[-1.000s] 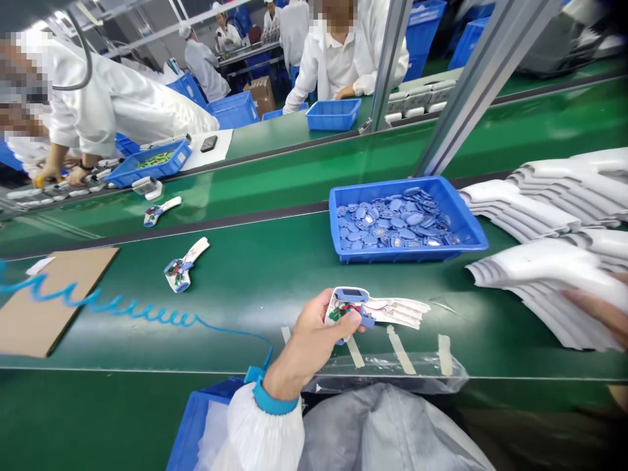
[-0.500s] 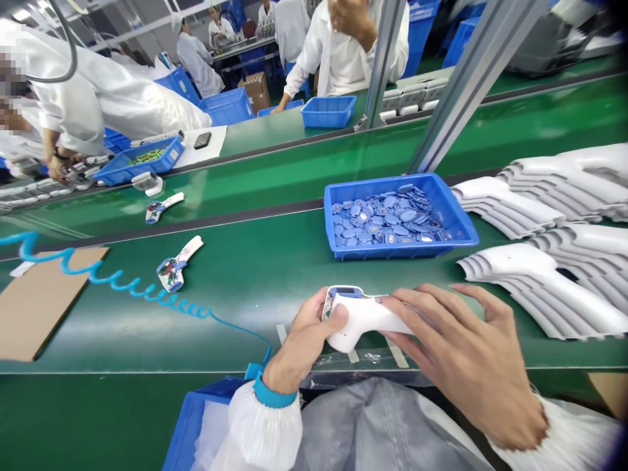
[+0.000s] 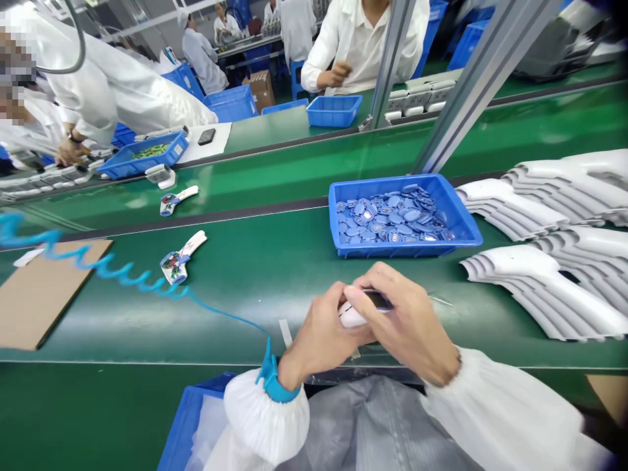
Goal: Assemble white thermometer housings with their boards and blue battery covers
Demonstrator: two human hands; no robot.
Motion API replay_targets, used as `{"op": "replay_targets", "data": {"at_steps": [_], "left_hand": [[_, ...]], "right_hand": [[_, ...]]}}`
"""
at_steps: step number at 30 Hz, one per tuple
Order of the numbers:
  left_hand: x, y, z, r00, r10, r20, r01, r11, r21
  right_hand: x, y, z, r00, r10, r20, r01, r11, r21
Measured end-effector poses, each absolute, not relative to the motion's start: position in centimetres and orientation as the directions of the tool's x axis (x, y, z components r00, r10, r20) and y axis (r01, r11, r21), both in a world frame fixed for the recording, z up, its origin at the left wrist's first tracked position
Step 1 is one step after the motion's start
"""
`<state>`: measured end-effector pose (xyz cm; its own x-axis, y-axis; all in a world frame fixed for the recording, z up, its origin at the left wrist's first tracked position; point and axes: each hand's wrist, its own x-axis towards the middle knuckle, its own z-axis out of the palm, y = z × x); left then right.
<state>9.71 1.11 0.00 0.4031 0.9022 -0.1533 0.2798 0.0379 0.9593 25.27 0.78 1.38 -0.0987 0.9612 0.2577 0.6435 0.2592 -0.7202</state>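
Both hands close around a white thermometer gun [image 3: 351,316] with a dark display window, held over the near edge of the green bench. My left hand [image 3: 324,327], with a teal wrist strap [image 3: 281,390], grips its left side. Across its top and right side lie the fingers and thumb of my right hand [image 3: 407,320]. My fingers hide most of the casing. Left on the bench lies an open thermometer half [image 3: 181,259] with its circuit board showing. Just beyond my hands stands a blue bin [image 3: 407,248] of small blue oval parts [image 3: 392,219].
Stacked white casing shells [image 3: 544,268] fill the right side. A coiled blue cord [image 3: 122,278] runs left from my wrist strap past a cardboard sheet [image 3: 46,294]. Another open half [image 3: 177,199] lies on the belt beyond. A metal post [image 3: 471,85] rises behind the bin. Co-workers sit across.
My right hand has moved left from the handle to the head of the thermometer gun, which has turned so its display end faces up. The co-worker opposite has lowered a hand.
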Motion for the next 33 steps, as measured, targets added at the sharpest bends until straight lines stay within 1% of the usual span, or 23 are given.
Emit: {"op": "replay_targets", "data": {"at_steps": [2,4,5,7,9,10,12,14,15,17,19,20,21,22,24,26,27,29,31,32,33], "left_hand": [[9.8,1.0,0.0,0.430,0.891,-0.146,0.361,-0.022,0.932],[9.8,0.8,-0.3,0.456,0.882,-0.117,0.459,-0.121,0.880],[9.8,0.7,-0.5,0.460,0.883,-0.098,0.510,-0.173,0.842],[9.9,0.5,-0.9,0.440,0.896,-0.061,0.604,-0.245,0.759],[9.8,0.5,-1.1,0.393,0.919,-0.034,0.647,-0.250,0.721],[9.8,0.5,-1.0,0.375,0.927,-0.024,0.639,-0.239,0.732],[9.6,0.5,-0.8,0.368,0.930,-0.018,0.572,-0.211,0.792],[9.5,0.5,-0.6,0.437,0.899,-0.030,0.479,-0.204,0.854],[9.6,0.5,-0.7,0.462,0.886,-0.032,0.464,-0.211,0.860],[9.9,0.4,-0.9,0.467,0.884,-0.038,0.521,-0.240,0.819],[10.2,0.6,-1.2,0.417,0.909,-0.016,0.618,-0.271,0.738],[10.3,0.8,-1.3,0.398,0.917,0.005,0.637,-0.281,0.718],[10.2,1.0,-1.3,0.394,0.919,0.021,0.625,-0.284,0.727],[10.1,1.3,-1.3,0.400,0.916,0.027,0.586,-0.278,0.761],[9.5,1.6,-1.1,0.411,0.912,-0.001,0.474,-0.213,0.854],[9.1,1.6,-1.2,0.402,0.915,-0.045,0.421,-0.141,0.896],[9.1,1.4,-1.3,0.393,0.918,-0.044,0.438,-0.145,0.887],[9.4,1.0,-2.0,0.370,0.929,0.012,0.536,-0.224,0.814],[9.9,0.5,-2.7,0.356,0.932,0.068,0.631,-0.294,0.718],[10.0,0.4,-2.9,0.343,0.936,0.079,0.654,-0.298,0.695],[10.0,0.2,-3.0,0.327,0.942,0.075,0.657,-0.283,0.699]], "right_hand": [[23.4,1.9,1.3,-0.045,0.956,0.291,0.739,0.228,-0.634],[22.0,2.7,1.0,-0.075,0.948,0.309,0.812,0.238,-0.533],[21.7,3.0,0.9,-0.100,0.942,0.321,0.823,0.259,-0.505],[21.4,3.3,0.7,-0.111,0.926,0.362,0.813,0.294,-0.503],[21.5,3.2,0.9,-0.066,0.902,0.426,0.798,0.304,-0.520],[21.6,3.1,1.0,-0.038,0.890,0.454,0.800,0.300,-0.520],[21.9,2.7,1.3,-0.013,0.872,0.489,0.822,0.288,-0.492],[21.9,2.5,1.4,-0.047,0.851,0.523,0.844,0.314,-0.435],[21.9,2.4,1.4,-0.076,0.839,0.538,0.849,0.337,-0.406],[21.7,2.6,1.3,-0.117,0.810,0.574,0.848,0.383,-0.367],[21.6,3.0,1.2,-0.126,0.797,0.591,0.838,0.404,-0.367],[21.6,3.2,1.3,-0.105,0.787,0.609,0.830,0.406,-0.383],[21.7,3.4,1.3,-0.069,0.770,0.635,0.819,0.407,-0.405],[21.8,3.6,1.4,-0.023,0.749,0.662,0.806,0.406,-0.431],[22.3,3.7,1.6,0.084,0.710,0.699,0.780,0.390,-0.489],[22.8,3.6,1.5,0.100,0.740,0.665,0.770,0.366,-0.523],[22.9,3.6,1.4,0.075,0.773,0.630,0.771,0.356,-0.529],[22.9,3.5,0.9,0.018,0.834,0.551,0.772,0.338,-0.538],[22.5,3.4,0.3,0.016,0.853,0.522,0.772,0.322,-0.549],[22.2,3.4,0.2,0.024,0.852,0.523,0.774,0.315,-0.549],[22.1,3.5,0.3,0.014,0.857,0.516,0.778,0.315,-0.543]]}}
